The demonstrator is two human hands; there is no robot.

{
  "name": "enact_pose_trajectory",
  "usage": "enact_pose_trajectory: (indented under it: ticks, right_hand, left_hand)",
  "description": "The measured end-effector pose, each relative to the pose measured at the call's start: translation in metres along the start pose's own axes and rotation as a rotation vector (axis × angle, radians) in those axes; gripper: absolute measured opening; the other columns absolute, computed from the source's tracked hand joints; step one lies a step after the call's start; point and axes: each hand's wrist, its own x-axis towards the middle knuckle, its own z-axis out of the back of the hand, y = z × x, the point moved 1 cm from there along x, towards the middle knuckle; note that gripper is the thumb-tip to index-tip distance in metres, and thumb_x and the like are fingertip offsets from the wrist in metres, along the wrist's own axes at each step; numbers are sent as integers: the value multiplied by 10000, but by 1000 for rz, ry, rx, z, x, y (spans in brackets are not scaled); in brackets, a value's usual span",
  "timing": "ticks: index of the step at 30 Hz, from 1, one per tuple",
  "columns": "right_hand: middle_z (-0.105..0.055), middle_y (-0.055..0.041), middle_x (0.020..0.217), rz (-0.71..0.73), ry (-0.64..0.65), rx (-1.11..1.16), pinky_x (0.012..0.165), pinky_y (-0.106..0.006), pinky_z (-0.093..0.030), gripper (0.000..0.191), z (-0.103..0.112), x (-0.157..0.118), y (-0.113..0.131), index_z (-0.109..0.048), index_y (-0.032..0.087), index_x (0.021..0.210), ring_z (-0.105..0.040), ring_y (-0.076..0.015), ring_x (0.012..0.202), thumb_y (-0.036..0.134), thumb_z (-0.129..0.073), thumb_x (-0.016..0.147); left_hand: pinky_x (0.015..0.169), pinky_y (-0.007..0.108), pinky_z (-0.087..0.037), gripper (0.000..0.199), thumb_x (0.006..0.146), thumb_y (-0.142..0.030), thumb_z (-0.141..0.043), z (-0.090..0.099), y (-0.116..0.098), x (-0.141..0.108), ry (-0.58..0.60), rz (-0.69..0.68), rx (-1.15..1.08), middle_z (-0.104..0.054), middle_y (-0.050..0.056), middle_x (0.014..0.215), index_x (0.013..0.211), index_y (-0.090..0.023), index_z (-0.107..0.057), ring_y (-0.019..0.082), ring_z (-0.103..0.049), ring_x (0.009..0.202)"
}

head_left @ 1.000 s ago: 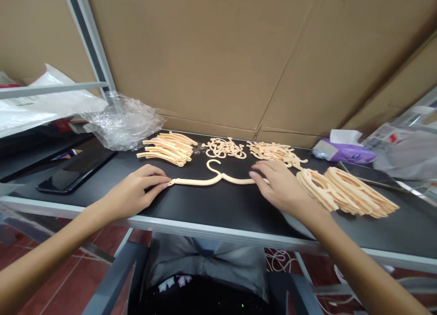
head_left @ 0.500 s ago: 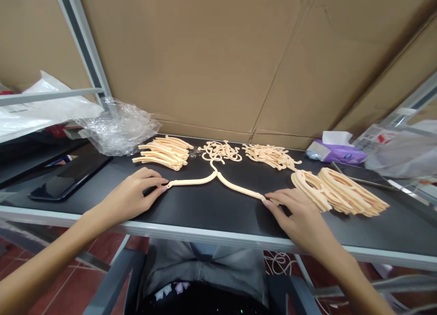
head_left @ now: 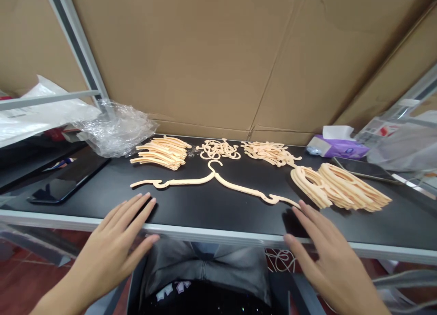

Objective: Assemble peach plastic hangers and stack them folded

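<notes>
Lying flat on the black tabletop (head_left: pixel 218 215), the cream hanger (head_left: pixel 235 186) stretched between the two hands, its hook pointing away from the person. One arm of it ran nearly level toward the left, while the other slanted toward the near edge on the right; both carried a small notch and ended in a thin curved tip.

The right hand (head_left: pixel 329 256) was open, its fingers apart and holding nothing, one fingertip right at the hanger's right tip; whether they touched could not be told. The left hand (head_left: pixel 116 242) was open as well, its fingers fanned out and empty, on the near side of the hanger's left end and apart from it.

Behind the hanger sat a stack of long curved strips (head_left: pixel 160 152), a loose pile of hooks (head_left: pixel 220 149) and a pile of small pieces (head_left: pixel 269 152), in that order from left to right. Flat looped pieces (head_left: pixel 355 187) lay in overlapping rows beyond the right hand. Farther out were a dark glossy device (head_left: pixel 68 176) and crumpled clear plastic (head_left: pixel 118 128) on the left, and a purple tissue pack (head_left: pixel 344 147) on the right. Brown cardboard (head_left: pixel 177 55) stood behind everything.
</notes>
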Motion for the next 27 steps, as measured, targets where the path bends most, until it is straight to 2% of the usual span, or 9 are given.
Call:
enact_pose_trajectory:
  ticks: [2,5,11,17,27]
  right_hand:
    - [-531,-201,1457,38,36,-97,1022,-585,-424,618,-4,-9,6,-413,145,1479,-526,-388,1300,495,-439,970]
    - [-540,-197,1451,46,38,-175,1043,-564,-400,629,-7,-13,10,-370,126,1502,-507,-373,1324,474,-418,981]
    - [-556,-177,1443,50,4,-183,1012,-525,-393,557,-8,-10,12,-426,140,1456,-495,-371,1330,442,-420,987]
    - [-704,-167,1223,75,-173,-147,948,-502,-386,472,-17,-11,12,-525,165,1362,-618,-359,1147,412,-508,960]
    - [-700,-168,1231,73,-158,-123,953,-495,-376,486,-14,-12,12,-522,169,1368,-620,-362,1145,429,-507,958]
  left_hand:
    - [1135,512,-347,678,968,-495,-488,-8,-5,-4,-15,-2,82,-475,160,1513,1544,-179,-323,362,-484,1356]
    - [1135,492,-346,672,964,-521,-489,-16,-8,-4,-78,21,122,-499,145,1500,1533,-191,-352,354,-515,1332]
    - [1074,475,-386,639,974,-536,-469,-17,-10,0,-140,43,139,-554,141,1452,1516,-208,-385,352,-559,1285]
    - [1025,473,-400,604,977,-558,-453,-17,-10,-2,-129,56,130,-566,135,1441,1481,-225,-435,364,-563,1277]
    - [1013,462,-397,595,975,-545,-469,-17,-11,-2,-144,65,117,-586,131,1420,1484,-242,-415,351,-559,1282]
